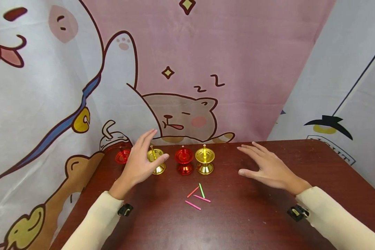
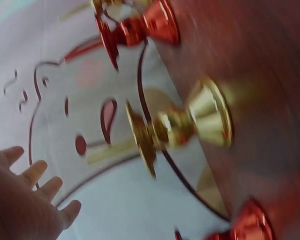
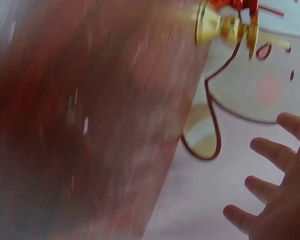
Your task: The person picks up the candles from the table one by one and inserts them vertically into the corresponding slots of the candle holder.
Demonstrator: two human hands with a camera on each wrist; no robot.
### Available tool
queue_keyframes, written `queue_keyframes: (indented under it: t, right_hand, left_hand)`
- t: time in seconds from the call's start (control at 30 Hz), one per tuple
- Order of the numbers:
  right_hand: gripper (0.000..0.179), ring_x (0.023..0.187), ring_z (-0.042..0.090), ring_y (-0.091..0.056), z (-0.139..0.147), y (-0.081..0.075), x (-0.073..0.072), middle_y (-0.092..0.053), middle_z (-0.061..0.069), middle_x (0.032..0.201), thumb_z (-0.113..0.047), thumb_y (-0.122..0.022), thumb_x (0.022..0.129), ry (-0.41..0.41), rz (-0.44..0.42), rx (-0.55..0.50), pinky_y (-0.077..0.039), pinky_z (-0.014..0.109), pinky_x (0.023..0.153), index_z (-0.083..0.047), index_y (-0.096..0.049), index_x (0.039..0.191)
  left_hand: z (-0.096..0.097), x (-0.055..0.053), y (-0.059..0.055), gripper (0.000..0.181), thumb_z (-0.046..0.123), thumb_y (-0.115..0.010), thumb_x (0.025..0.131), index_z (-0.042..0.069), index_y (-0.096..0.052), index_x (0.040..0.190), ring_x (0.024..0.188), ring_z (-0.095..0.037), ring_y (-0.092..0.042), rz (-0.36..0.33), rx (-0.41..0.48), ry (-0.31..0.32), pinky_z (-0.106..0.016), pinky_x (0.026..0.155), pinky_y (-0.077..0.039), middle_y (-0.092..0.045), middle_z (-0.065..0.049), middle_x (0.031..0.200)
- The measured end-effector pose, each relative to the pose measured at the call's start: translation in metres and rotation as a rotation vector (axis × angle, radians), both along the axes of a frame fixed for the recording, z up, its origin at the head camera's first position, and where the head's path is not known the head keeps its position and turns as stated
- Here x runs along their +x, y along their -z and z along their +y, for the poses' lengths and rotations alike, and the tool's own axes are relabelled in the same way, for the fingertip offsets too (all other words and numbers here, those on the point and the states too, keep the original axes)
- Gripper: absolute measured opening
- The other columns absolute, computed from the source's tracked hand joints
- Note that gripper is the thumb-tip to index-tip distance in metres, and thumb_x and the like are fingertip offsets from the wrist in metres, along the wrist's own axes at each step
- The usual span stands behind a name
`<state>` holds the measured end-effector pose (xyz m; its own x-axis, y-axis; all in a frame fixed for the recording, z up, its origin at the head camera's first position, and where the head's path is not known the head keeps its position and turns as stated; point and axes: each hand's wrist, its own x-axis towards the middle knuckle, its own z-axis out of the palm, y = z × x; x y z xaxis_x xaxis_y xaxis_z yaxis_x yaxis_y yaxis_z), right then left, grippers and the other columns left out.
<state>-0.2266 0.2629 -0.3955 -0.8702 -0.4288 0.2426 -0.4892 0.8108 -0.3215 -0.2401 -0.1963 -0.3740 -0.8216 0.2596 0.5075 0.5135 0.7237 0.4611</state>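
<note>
Two red and two gold candle holders stand in a row near the table's far edge, each with a thin candle upright in its dish. My left hand (image 1: 140,161), fingers spread and holding nothing, is raised in front of the left gold holder (image 1: 159,169) and partly overlaps the far-left red holder (image 1: 122,158). Right of these stand the other red holder (image 1: 185,168) and the right gold holder (image 1: 205,168). My right hand (image 1: 267,170) hovers over the table's right half, fingers extended, nothing in it. Between the hands lie a green candle (image 1: 201,190), a red candle (image 1: 192,192) and two pink candles (image 1: 192,205).
The dark brown table (image 1: 237,222) reaches back to a curtain (image 1: 237,69) printed with cartoon animals, which also hangs along the left side. A small dark device (image 1: 125,209) is strapped to the left wrist, and another device (image 1: 298,213) to the right.
</note>
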Motion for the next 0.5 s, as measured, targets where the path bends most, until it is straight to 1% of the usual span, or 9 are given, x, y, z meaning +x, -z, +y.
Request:
queue_keyframes:
  t: [0.1,0.17,0.3,0.4,0.5]
  right_hand:
    - [0.079,0.160,0.048,-0.029,-0.013,0.002,0.006,-0.047,0.016,0.169,-0.056,-0.074,0.100,-0.013,-0.058,-0.073,-0.026,0.081,0.119,-0.019,-0.049,0.166]
    - [0.076,0.160,0.047,-0.031,-0.021,0.003,0.010,-0.046,0.017,0.169,-0.053,-0.075,0.102,-0.017,-0.096,-0.129,-0.027,0.081,0.119,-0.019,-0.050,0.164]
    - [0.067,0.154,0.044,-0.042,-0.034,0.006,0.016,-0.052,0.015,0.163,-0.046,-0.075,0.104,-0.044,-0.139,-0.248,-0.033,0.077,0.117,-0.016,-0.054,0.160]
    - [0.059,0.146,0.042,-0.052,-0.041,0.008,0.019,-0.061,0.012,0.154,-0.039,-0.076,0.104,-0.082,-0.149,-0.329,-0.039,0.074,0.115,-0.012,-0.059,0.153]
    - [0.051,0.143,0.042,-0.056,-0.048,0.011,0.021,-0.066,0.011,0.147,-0.033,-0.077,0.104,-0.114,-0.180,-0.396,-0.041,0.074,0.114,-0.012,-0.061,0.148]
  left_hand:
    - [0.015,0.008,0.003,0.090,0.053,-0.078,0.095,0.018,-0.042,0.169,0.155,-0.036,-0.040,-0.001,0.055,0.027,-0.069,0.122,-0.032,-0.042,-0.007,0.171]
    - [0.025,0.013,0.005,0.088,0.053,-0.078,0.094,0.018,-0.045,0.167,0.152,-0.034,-0.043,0.000,0.074,0.052,-0.068,0.121,-0.034,-0.044,-0.007,0.168]
    - [0.044,0.020,0.009,0.085,0.053,-0.079,0.093,0.017,-0.049,0.164,0.149,-0.032,-0.047,-0.003,0.091,0.120,-0.065,0.119,-0.039,-0.050,-0.006,0.162]
    - [0.056,0.024,0.013,0.083,0.052,-0.080,0.093,0.018,-0.051,0.163,0.148,-0.030,-0.048,-0.034,0.108,0.163,-0.063,0.119,-0.041,-0.052,-0.005,0.160]
    - [0.067,0.027,0.017,0.081,0.049,-0.081,0.093,0.017,-0.052,0.162,0.148,-0.028,-0.048,-0.092,0.138,0.203,-0.060,0.120,-0.042,-0.054,-0.005,0.158]
